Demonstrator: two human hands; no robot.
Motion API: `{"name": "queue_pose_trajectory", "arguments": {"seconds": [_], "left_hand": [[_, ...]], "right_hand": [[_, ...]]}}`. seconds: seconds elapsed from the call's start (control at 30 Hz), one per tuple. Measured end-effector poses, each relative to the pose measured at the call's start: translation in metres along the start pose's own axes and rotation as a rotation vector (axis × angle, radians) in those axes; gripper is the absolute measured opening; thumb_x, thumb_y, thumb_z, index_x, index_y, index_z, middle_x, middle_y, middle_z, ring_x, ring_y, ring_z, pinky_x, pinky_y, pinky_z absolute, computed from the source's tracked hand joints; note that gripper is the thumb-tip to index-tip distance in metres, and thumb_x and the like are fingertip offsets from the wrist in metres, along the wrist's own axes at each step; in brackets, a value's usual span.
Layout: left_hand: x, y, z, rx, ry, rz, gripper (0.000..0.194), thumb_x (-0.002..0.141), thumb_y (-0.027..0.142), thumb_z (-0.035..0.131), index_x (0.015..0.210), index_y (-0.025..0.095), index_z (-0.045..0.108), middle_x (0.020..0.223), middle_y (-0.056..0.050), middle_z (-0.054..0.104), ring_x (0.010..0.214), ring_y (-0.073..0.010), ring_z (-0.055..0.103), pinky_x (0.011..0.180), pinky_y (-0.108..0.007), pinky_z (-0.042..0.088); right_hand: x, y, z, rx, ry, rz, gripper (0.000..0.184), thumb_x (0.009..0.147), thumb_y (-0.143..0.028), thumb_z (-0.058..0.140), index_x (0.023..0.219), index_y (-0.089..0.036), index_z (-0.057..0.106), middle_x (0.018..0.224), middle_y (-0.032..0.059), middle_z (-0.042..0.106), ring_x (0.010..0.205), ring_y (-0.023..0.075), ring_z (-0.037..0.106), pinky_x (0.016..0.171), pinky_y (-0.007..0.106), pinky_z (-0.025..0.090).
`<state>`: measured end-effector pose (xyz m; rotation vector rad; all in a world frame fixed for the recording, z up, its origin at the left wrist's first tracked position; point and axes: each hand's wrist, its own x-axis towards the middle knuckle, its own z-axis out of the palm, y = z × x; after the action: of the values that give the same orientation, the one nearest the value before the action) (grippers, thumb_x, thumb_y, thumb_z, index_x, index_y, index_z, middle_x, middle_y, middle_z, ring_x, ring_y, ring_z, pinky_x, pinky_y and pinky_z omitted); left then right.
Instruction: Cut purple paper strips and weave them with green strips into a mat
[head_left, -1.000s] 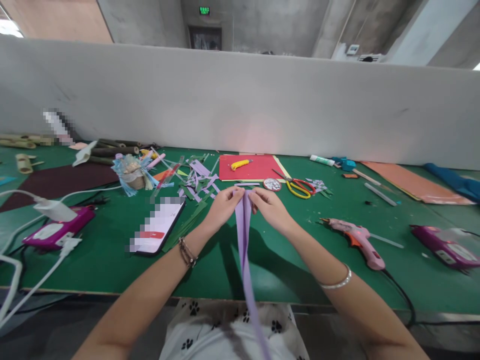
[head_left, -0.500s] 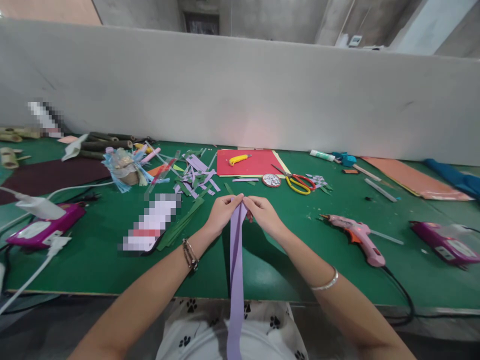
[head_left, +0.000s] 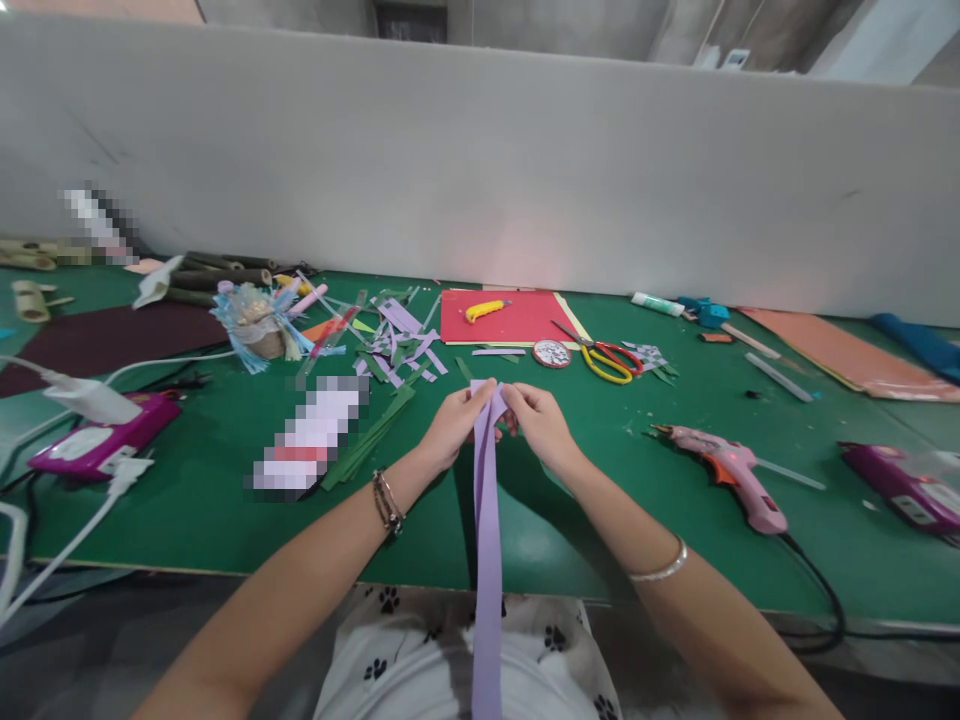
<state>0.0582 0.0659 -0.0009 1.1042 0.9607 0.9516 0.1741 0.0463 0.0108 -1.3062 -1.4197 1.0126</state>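
A long purple paper strip (head_left: 487, 540) runs from my lap up to my hands, above the green table (head_left: 210, 500). My left hand (head_left: 455, 424) pinches the strip's top end from the left. My right hand (head_left: 541, 424) pinches the same end from the right, fingers curled. Both hands meet at the strip's far tip, close together, just in front of the red sheet (head_left: 517, 318).
Purple and green paper scraps (head_left: 397, 350) lie ahead on the left. Yellow-handled scissors (head_left: 604, 360), a round tape measure (head_left: 552, 353) and a yellow cutter (head_left: 484, 310) sit ahead. A pink glue gun (head_left: 731, 475) lies right, a phone (head_left: 311, 440) left, purple devices at both sides.
My hands have stayed pinched on the strip's top end and shifted slightly; the strip hangs a little straighter. The camera has tilted down somewhat.
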Motion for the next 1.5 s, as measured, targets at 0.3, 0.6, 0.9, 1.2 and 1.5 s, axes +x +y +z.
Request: {"name": "queue_pose_trajectory", "arguments": {"seconds": [0.3, 0.6, 0.9, 1.2, 1.5], "left_hand": [[-0.003, 0.001, -0.001, 0.062, 0.017, 0.039, 0.027, 0.07, 0.031, 0.062, 0.051, 0.013, 0.056, 0.044, 0.001, 0.058, 0.038, -0.0101, 0.052, 0.039, -0.019, 0.038], [0.001, -0.004, -0.003, 0.002, 0.091, 0.023, 0.031, 0.072, 0.042, 0.058, 0.06, 0.013, 0.056, 0.042, 0.004, 0.051, 0.037, -0.0077, 0.047, 0.038, -0.018, 0.036], [-0.005, 0.001, 0.003, 0.056, 0.003, 0.006, 0.027, 0.073, 0.032, 0.058, 0.054, 0.012, 0.057, 0.047, 0.001, 0.057, 0.041, -0.0099, 0.052, 0.042, -0.02, 0.039], [0.0, -0.005, -0.005, 0.08, 0.151, 0.097, 0.029, 0.073, 0.036, 0.055, 0.055, 0.013, 0.055, 0.042, 0.006, 0.05, 0.039, -0.0065, 0.041, 0.042, -0.018, 0.031], [-0.004, -0.003, 0.004, 0.04, -0.027, 0.008, 0.028, 0.072, 0.037, 0.057, 0.057, 0.014, 0.054, 0.046, 0.002, 0.054, 0.042, -0.0099, 0.05, 0.044, -0.021, 0.039]], "right_hand": [[-0.001, -0.001, 0.001, -0.017, -0.007, 0.078, 0.032, 0.07, -0.042, 0.05, 0.049, -0.018, 0.044, 0.041, -0.0054, 0.041, 0.038, 0.0069, 0.04, 0.04, 0.021, 0.031], [0.0, -0.002, 0.002, 0.02, 0.044, 0.126, 0.035, 0.068, -0.042, 0.051, 0.043, -0.018, 0.042, 0.037, -0.0057, 0.041, 0.034, 0.0056, 0.037, 0.038, 0.02, 0.031], [0.0, 0.003, 0.001, 0.062, 0.147, 0.04, 0.038, 0.068, -0.05, 0.05, 0.048, -0.019, 0.04, 0.039, -0.0072, 0.038, 0.035, 0.0052, 0.036, 0.037, 0.02, 0.029], [-0.001, 0.008, 0.005, -0.022, 0.069, 0.049, 0.032, 0.072, -0.038, 0.047, 0.047, -0.019, 0.039, 0.038, -0.007, 0.039, 0.034, 0.0055, 0.036, 0.038, 0.02, 0.029], [-0.001, 0.001, 0.002, 0.081, 0.157, 0.023, 0.035, 0.068, -0.047, 0.052, 0.051, -0.019, 0.04, 0.039, -0.0088, 0.035, 0.034, 0.0048, 0.032, 0.036, 0.02, 0.026]]}}
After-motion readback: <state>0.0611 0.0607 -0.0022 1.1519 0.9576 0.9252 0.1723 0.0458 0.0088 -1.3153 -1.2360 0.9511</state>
